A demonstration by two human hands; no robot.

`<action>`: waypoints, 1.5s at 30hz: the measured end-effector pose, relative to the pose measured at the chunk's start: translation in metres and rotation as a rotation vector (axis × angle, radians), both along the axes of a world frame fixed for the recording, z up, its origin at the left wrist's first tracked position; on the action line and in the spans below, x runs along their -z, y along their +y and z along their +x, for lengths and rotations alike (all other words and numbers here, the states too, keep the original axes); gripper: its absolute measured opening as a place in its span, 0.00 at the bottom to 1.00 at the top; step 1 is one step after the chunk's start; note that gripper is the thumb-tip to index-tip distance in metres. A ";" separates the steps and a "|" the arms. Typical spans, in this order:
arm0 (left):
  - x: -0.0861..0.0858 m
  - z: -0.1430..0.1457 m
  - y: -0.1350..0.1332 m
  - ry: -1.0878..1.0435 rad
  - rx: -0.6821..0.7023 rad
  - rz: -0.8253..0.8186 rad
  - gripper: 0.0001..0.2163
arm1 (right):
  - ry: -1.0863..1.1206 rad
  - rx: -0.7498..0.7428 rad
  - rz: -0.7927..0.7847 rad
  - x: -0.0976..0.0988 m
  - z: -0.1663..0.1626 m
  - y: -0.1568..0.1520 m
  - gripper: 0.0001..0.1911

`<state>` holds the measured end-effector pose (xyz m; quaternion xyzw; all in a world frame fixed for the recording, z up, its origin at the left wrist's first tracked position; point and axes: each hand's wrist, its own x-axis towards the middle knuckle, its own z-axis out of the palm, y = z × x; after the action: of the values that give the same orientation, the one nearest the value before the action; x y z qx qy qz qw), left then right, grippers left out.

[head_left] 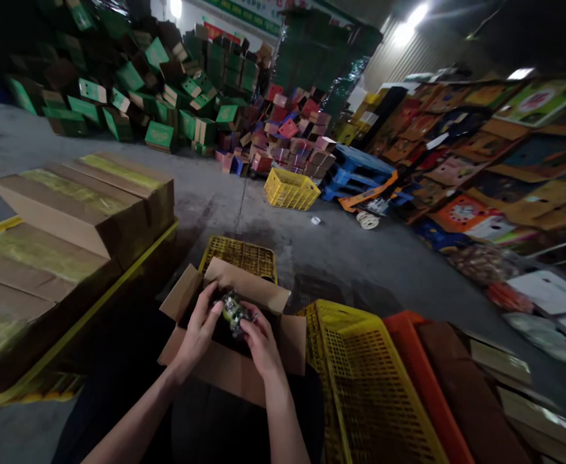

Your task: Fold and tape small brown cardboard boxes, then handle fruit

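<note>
An unfolded-flap cardboard box (237, 380) stands in front of my knees, its top flaps spread outward. Over its opening, a shiny clear plastic-wrapped packet (235, 314) with something green and dark inside is gripped between both hands. My left hand (203, 325) closes on the packet's left side, thumb on top. On the other side, my right hand (261, 338) pinches its lower right end with thumb and fingers. What the packet holds is too dark to name, and the bottom of the box is in shadow.
Taped cartons (80, 212) sit on a yellow crate at left. A yellow crate (364, 316) and an orange crate (408, 319) flank me at right. Ahead are another yellow crate (292, 187), a pallet jack (369, 193) and heaped green boxes (160, 134).
</note>
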<state>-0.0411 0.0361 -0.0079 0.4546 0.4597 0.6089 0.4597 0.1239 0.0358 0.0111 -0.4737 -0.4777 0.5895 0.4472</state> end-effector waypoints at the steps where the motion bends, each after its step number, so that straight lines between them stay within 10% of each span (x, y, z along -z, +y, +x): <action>1: 0.000 -0.001 0.001 -0.011 0.039 0.000 0.26 | 0.046 0.002 -0.002 -0.001 0.001 -0.003 0.23; 18: 0.001 -0.001 -0.002 0.047 0.043 -0.074 0.15 | 0.089 0.468 0.084 0.033 0.012 -0.007 0.24; 36: -0.013 0.000 -0.002 -0.008 0.261 -0.003 0.26 | 0.045 0.504 0.097 0.032 0.014 -0.009 0.23; 45: -0.007 -0.004 -0.001 0.061 0.256 -0.056 0.17 | 0.015 0.342 0.126 0.024 0.012 -0.013 0.18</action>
<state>-0.0453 0.0355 -0.0006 0.5146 0.4285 0.5180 0.5322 0.1363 0.0231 -0.0128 -0.5146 -0.4229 0.4770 0.5734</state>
